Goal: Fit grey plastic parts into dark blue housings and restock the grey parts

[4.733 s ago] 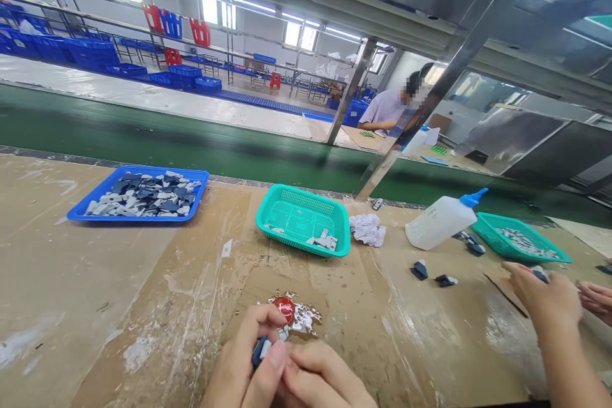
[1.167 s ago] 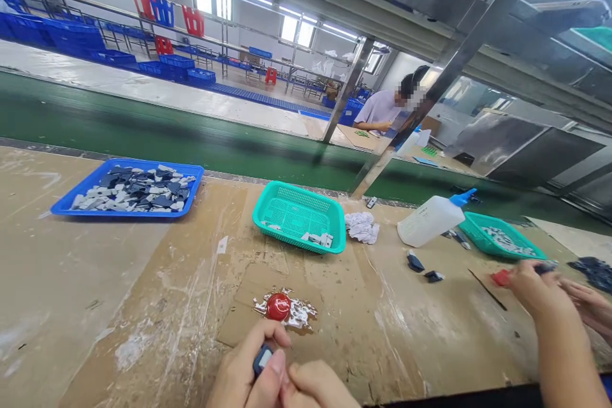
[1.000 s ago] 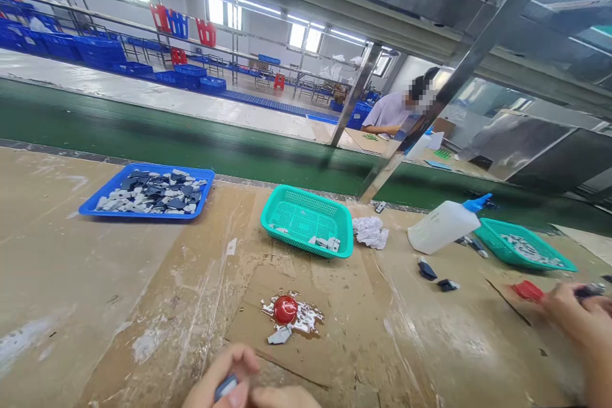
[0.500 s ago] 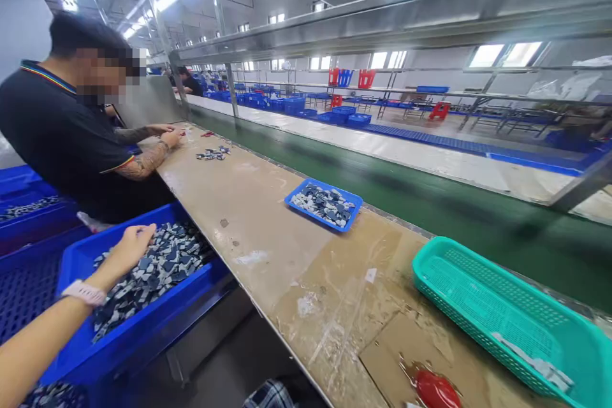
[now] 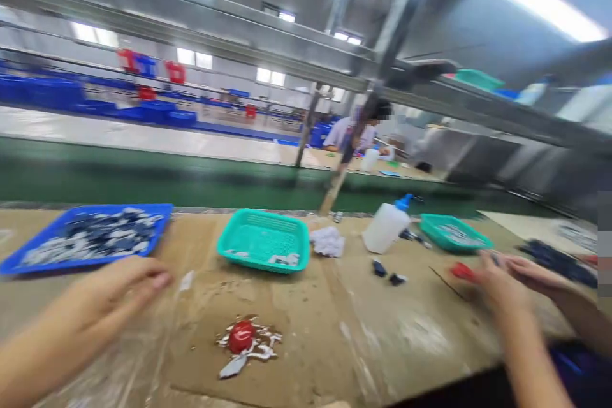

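The person's left hand [image 5: 122, 287] hangs in from the lower left, over the table [image 5: 382, 331], just in front of the near side of the blue tray [image 5: 160, 229]. Its fingers are bent, with thumb and fingertips close together; blur hides whether anything is held between them. Only a sliver at the bottom edge of the view seems to belong to the right hand [image 5: 336, 405], so I cannot tell how it stands or what it holds.

Right of the left hand, well apart from it, a flat grey-white part [image 5: 233, 366] lies on a cardboard sheet [image 5: 201, 370], its upper end at a wet patch [image 5: 268, 350] around a red round piece [image 5: 242, 336]. A broad stretch of table runs from the sheet's right side to the table's near edge, lower right. There a co-worker's hands [image 5: 500, 268] work near a red object [image 5: 462, 271].

Farther back, the tray carries many dark and pale pieces. A strip of table, with a white scrap [image 5: 187, 280] on it, separates the tray from a green basket [image 5: 262, 264] holding a few pale parts. Crumpled paper [image 5: 327, 241] sits just beside the basket; next come two dark pieces [image 5: 379, 269], a bottle [image 5: 384, 229] and a second green basket [image 5: 442, 239]. Beyond the table's far edge runs a green belt [image 5: 119, 175].
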Action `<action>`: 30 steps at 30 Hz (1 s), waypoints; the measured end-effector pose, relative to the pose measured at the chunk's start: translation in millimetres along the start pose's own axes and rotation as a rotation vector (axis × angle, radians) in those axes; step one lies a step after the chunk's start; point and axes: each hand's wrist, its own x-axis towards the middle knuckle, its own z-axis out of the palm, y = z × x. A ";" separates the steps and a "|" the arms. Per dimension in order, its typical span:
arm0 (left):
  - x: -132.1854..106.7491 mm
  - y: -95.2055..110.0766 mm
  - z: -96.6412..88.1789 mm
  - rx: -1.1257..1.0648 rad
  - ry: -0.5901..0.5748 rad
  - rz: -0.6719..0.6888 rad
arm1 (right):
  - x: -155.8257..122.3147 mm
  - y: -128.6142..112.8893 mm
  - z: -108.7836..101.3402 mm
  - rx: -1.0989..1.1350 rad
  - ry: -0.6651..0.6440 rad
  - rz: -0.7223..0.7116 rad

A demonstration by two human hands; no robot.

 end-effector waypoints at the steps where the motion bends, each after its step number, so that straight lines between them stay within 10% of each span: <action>1: 18.4 36.1 25.9 0.005 -0.167 0.187 | 21.2 21.0 -17.6 -0.027 0.047 0.015; 7: 102.6 213.0 194.2 0.140 -0.494 0.890 | 92.6 124.1 -89.5 0.040 -0.052 0.027; 11: 153.9 257.4 281.8 0.173 -0.399 0.844 | 86.6 146.7 -77.8 0.022 -0.207 0.015; 14: 170.5 268.1 309.5 0.203 -0.379 0.781 | 80.4 147.2 -70.9 0.018 -0.301 0.011; 20: 140.6 258.7 279.2 0.256 -0.401 0.733 | 74.4 122.9 -63.7 0.069 -0.296 0.033; 25: 74.1 203.2 190.2 0.172 -0.481 0.731 | 54.4 53.8 -5.3 0.108 -0.212 0.052; 30: -9.1 126.9 98.3 -0.084 -0.531 0.435 | 78.4 6.4 46.8 0.089 -0.165 -0.014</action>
